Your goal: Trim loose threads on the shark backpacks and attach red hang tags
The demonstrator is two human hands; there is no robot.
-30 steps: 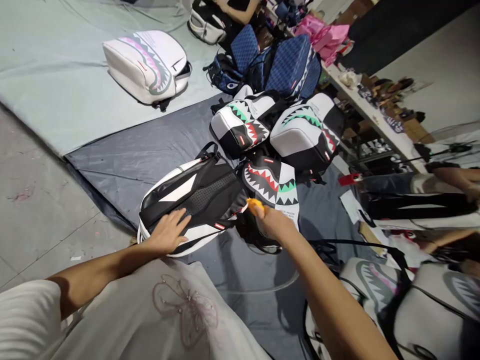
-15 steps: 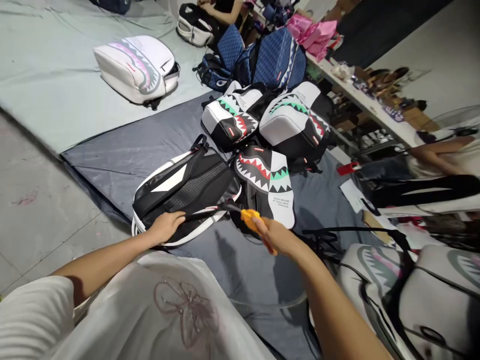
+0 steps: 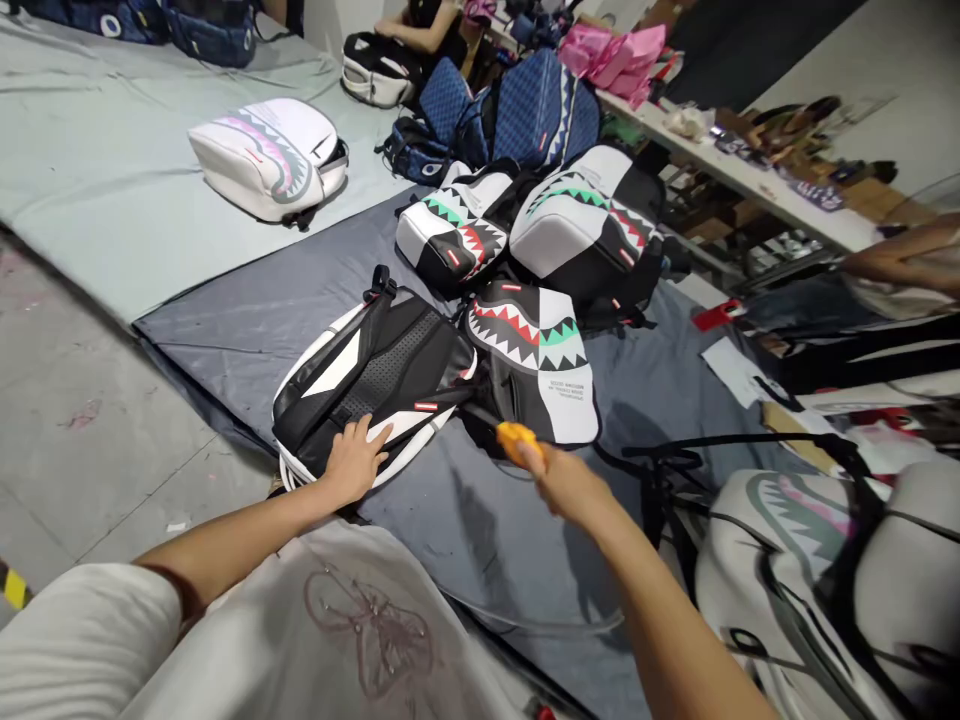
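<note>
A black and white backpack (image 3: 409, 360) lies with its back panel and straps facing up. My left hand (image 3: 354, 462) rests on its near side, fingers spread over a shoulder strap (image 3: 424, 408) with a small red label. In my right hand (image 3: 566, 480), closed around it, is an orange air blow gun (image 3: 517, 442); its thin dark nozzle points at the backpack's right end. Just beyond the nozzle lies a black and white shark-mouth front piece (image 3: 536, 360), touching the backpack's end. What it joins to is hidden.
Two similar backpacks (image 3: 457, 225) (image 3: 585, 215) stand behind, with blue checked bags (image 3: 536, 105) farther back. A white backpack (image 3: 266, 160) lies on the pale cloth (image 3: 90, 120). White bags (image 3: 795, 520) crowd the right. A clear hose (image 3: 555, 628) crosses the near cloth. Other people sit nearby.
My left hand has let go of the strap edge, moved slightly right and spread flat on the backpack. The strap now lies flatter, its red label showing. My right hand still holds the blow gun.
</note>
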